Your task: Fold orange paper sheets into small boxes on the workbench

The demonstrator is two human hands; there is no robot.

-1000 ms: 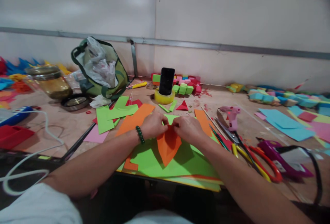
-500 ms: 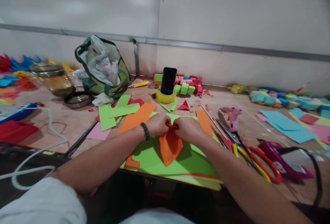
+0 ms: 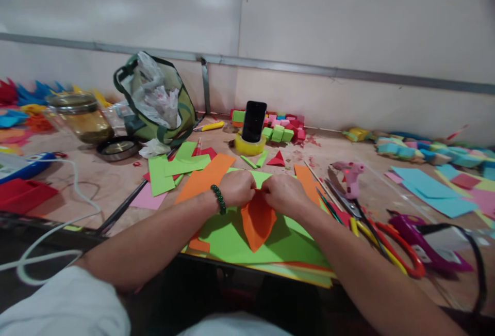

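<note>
Orange folded paper [image 3: 258,225]: in the head view I find it midway between the hands, above a green sheet [image 3: 224,243], its point toward the near edge; I cannot tell whether that tip touches the sheet.
Left hand [image 3: 238,189]: fingers pinched on the paper's far end, left side, seemingly to steady the fold.
Right hand [image 3: 284,194]: fingers pinched on the right side, just beside the left hand; I judge the paired hold keeps the piece even. Fingertips partly hidden.
Green sheet: flat near the desk [image 3: 373,156] edge, likely serving as a work surface.
Phone [image 3: 254,119]: propped in a yellow tape roll [image 3: 249,145], apparently its stand.
Pink glue gun [image 3: 352,180]: right of the hands, near red-handled scissors [image 3: 416,266], presumably for easy reach.
</note>
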